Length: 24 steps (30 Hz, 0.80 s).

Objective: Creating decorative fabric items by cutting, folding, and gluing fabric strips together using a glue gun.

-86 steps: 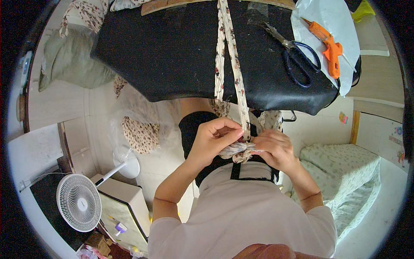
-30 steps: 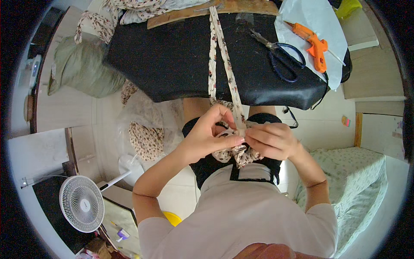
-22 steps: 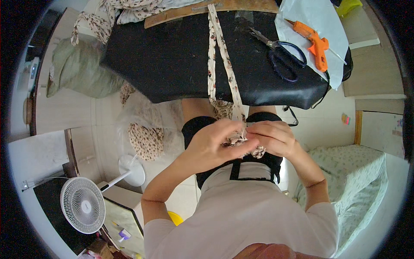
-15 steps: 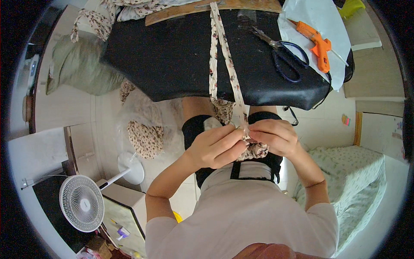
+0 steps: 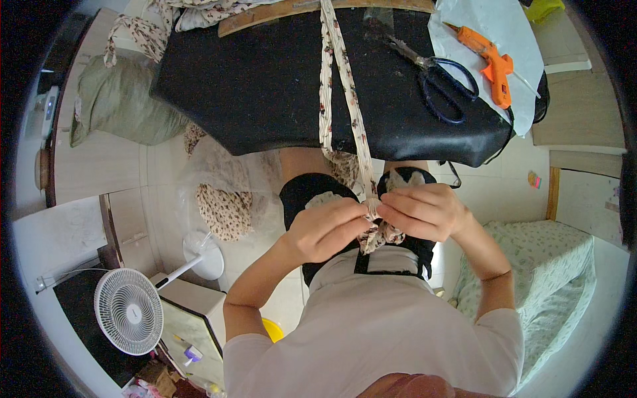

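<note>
Fabric strip (image 5: pixel 357 126): cream, floral, end bunched; left grip (image 5: pixel 326 229), right grip (image 5: pixel 428 212) pinching it.

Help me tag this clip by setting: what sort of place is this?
Probably a room in a home that doubles as a craft workspace. A white standing fan and furniture draped in leaf-print cloth suggest a home; an orange glue gun suggests craft work.

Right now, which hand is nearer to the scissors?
Right. The right hand lies nearly straight below the scissors in the picture; the left hand is also below them, but farther off to the left.
</note>
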{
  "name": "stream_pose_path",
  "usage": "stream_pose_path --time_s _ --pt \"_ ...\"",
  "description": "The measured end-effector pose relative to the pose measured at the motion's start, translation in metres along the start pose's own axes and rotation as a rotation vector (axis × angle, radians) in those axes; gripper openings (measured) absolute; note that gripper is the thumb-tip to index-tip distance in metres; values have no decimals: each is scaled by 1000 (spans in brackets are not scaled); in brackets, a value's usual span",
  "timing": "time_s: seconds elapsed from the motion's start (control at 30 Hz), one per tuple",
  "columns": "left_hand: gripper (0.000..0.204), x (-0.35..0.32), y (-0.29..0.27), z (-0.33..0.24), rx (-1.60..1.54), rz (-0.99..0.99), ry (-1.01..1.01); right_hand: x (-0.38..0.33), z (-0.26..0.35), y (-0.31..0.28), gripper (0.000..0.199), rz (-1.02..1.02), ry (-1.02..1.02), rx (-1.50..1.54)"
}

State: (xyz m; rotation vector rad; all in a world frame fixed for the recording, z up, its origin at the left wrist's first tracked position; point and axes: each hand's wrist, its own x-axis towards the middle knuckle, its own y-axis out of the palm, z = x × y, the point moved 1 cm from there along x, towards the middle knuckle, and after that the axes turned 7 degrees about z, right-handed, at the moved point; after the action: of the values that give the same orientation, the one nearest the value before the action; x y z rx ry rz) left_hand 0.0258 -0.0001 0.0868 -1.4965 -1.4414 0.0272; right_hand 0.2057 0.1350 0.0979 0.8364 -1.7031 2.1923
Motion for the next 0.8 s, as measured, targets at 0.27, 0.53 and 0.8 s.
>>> stream_pose_path --time_s 0.27,0.53,0.8 --pt "32 -1 5 4 -325 -74 -513 -15 6 22 29 -8 379 540" --pt "21 -16 20 26 -1058 -54 -1224 -20 12 55 16 -195 1231 1522" --pt "22 -15 29 28 -1080 -187 -1274 -21 10 62 19 -284 1250 1610"
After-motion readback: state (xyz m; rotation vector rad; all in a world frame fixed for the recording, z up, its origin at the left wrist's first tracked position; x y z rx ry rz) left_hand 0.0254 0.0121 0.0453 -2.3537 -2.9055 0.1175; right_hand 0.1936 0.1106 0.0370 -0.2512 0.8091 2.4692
